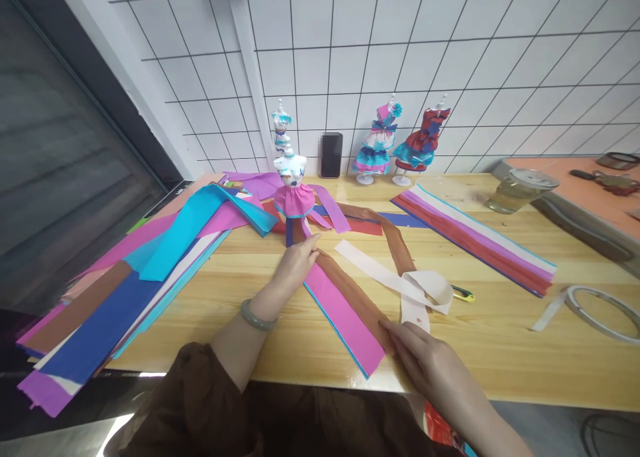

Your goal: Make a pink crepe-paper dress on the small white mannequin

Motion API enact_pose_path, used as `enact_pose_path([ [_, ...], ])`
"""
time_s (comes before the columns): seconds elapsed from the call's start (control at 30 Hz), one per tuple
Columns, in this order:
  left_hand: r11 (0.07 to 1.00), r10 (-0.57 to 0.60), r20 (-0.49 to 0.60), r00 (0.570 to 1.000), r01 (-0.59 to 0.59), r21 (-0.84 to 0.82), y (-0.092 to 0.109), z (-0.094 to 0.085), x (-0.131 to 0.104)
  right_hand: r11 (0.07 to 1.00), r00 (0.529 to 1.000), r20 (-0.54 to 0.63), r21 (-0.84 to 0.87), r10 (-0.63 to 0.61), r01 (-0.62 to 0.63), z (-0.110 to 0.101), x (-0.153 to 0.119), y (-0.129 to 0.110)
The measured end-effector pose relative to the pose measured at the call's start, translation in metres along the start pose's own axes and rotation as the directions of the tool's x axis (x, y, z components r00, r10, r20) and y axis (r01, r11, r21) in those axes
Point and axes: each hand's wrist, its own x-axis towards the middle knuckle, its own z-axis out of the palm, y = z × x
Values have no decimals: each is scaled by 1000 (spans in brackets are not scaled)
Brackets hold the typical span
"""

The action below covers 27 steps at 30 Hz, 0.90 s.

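A brown crepe paper strip (pixel 351 293) lies along a wider pink strip (pixel 345 320) with a blue edge. My left hand (pixel 295 263) closes on their far end, with a bracelet at the wrist. At the near end, my right hand (pixel 420 353) pinches the brown strip along its right edge. Just beyond my left hand stands a small mannequin (pixel 291 170) in a white top and a pink ruffled skirt (pixel 295 200). A curled white strip (pixel 427 287) lies to the right, partly over a second brown strip (pixel 400 240).
Layered coloured strips (pixel 120 310) cover the table's left side. More strips (pixel 480 237) lie at right, near a tape roll (pixel 607 313), a lidded cup (pixel 520 190) and a yellow cutter (pixel 463 294). Two dressed mannequins (pixel 376 147) and a phone (pixel 331 155) stand by the tiled wall.
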Motion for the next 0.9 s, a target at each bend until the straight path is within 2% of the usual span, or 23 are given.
enact_pose_path([
  [0.17, 1000, 10, -11, 1000, -10, 8, -5, 3, 0, 999, 1000, 4, 45, 26, -26, 0, 2, 0],
  [0.33, 999, -13, -23, 1000, 12, -40, -14, 5, 2, 979, 995, 32, 176, 96, -100, -11, 2, 5],
  [0.47, 998, -14, -28, 1000, 12, -65, -17, 6, 3, 970, 990, 34, 199, 137, -141, -17, 1, 9],
  [0.7, 1000, 11, -16, 1000, -11, 5, -16, 6, 3, 981, 991, 65, 152, 113, -122, -11, -2, 8],
  [0.9, 993, 43, 0, 999, -42, 109, -11, 7, 2, 998, 996, 65, -8, 55, -55, -10, -3, 10],
])
